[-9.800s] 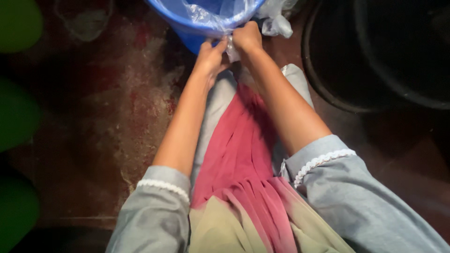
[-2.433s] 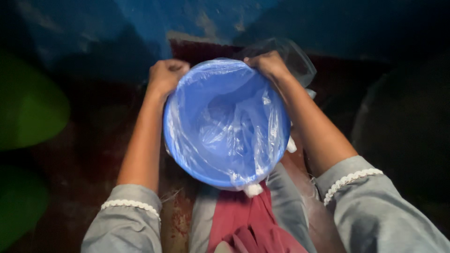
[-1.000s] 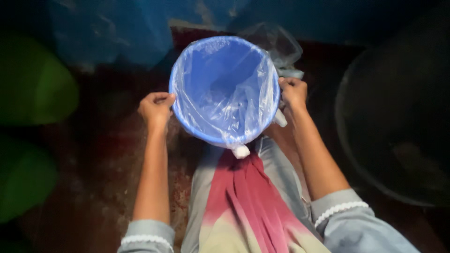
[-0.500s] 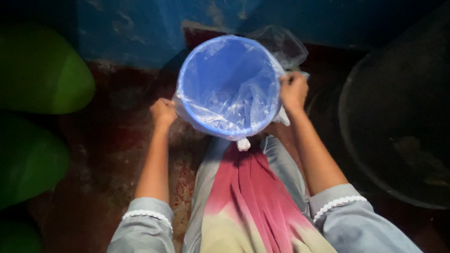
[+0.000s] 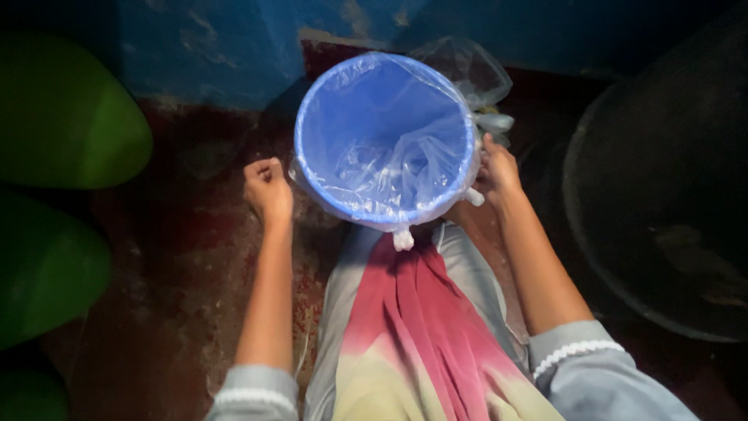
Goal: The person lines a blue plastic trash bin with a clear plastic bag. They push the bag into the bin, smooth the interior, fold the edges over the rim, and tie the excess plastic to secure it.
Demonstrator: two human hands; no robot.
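A blue bucket [image 5: 386, 140] lined with a clear plastic bag [image 5: 389, 168] stands in the upper middle of the frame on the reddish floor [image 5: 187, 257]. The right hand [image 5: 499, 168] grips the liner at the bucket's right rim, while the left hand [image 5: 267, 189] is clenched into a fist just left of the bucket, apart from it. 2 green rounded shapes [image 5: 66, 117] sit at the left edge and a large dark tub [image 5: 662, 203] at the right.

head cam | looks steeply down | close over bucket [image 5: 386, 140] and floor [image 5: 179, 257]
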